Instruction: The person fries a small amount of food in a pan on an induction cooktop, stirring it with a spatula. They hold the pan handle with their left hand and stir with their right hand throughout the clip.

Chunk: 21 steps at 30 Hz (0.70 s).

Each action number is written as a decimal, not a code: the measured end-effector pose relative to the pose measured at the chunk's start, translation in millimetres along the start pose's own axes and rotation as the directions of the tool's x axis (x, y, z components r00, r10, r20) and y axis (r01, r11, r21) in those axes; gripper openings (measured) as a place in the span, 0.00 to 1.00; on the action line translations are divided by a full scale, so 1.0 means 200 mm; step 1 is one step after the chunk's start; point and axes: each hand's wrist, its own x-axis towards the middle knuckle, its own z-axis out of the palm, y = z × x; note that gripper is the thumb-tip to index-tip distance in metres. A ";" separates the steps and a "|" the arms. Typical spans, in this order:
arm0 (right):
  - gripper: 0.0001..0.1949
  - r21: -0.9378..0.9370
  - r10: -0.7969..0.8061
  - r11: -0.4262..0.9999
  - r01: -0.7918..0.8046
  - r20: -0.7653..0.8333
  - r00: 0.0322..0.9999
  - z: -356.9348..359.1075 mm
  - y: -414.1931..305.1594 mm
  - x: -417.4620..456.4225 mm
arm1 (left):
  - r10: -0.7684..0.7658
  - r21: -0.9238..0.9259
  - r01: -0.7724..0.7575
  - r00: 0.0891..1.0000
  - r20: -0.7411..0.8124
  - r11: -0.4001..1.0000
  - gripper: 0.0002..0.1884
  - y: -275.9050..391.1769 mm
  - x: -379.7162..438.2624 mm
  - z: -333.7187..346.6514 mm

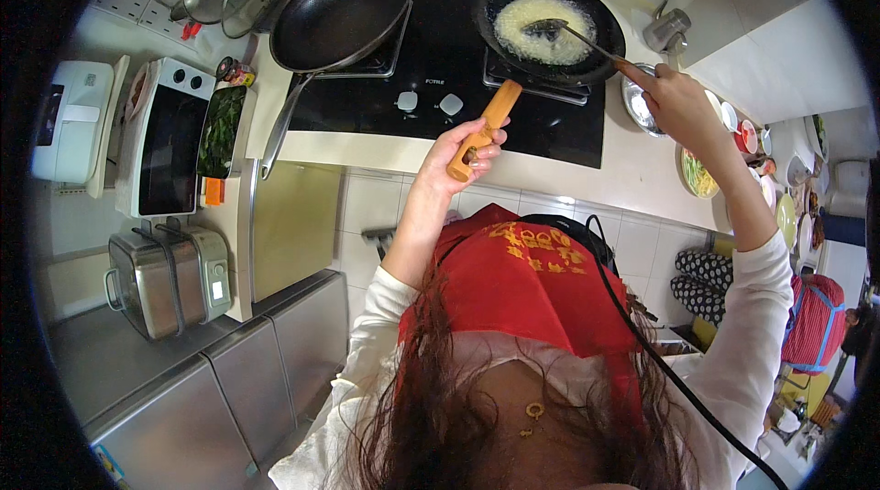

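My left hand (467, 150) is closed around the wooden handle (503, 101) of a black wok (605, 15) on the hob's right burner. Pale yellow, bubbling food, perhaps egg in oil, spreads over the bottom of the wok (512, 24). With my right hand (663, 94) I hold a spatula (588, 42) by its handle, its dark blade lying in the food. A second dark frying pan (344, 15) with a metal handle sits on the left burner and holds nothing.
Plates and bowls of food, among them a plate of shredded vegetables (699, 174), line the counter at right. A metal bowl (639, 105) stands beside the wok. At left are a tray of leafy greens (223, 129), a microwave-like oven (172, 146) and a metal cooker (155, 284).
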 end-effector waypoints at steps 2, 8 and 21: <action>0.27 0.014 -0.004 1.000 0.005 -0.037 0.999 0.02 0.00 0.05 | 0.001 -0.001 -0.001 0.999 -0.040 1.000 0.26 0.01 0.00 0.00; 0.27 0.085 0.037 0.996 -0.033 -0.038 0.999 0.05 -0.03 0.18 | -0.004 -0.087 0.015 0.992 0.122 0.996 0.23 0.00 -0.01 -0.05; 0.28 0.280 -0.130 0.950 0.136 -0.040 0.991 0.04 0.00 0.00 | 0.035 -0.066 -0.039 0.998 -0.059 0.997 0.17 -0.06 0.05 -0.05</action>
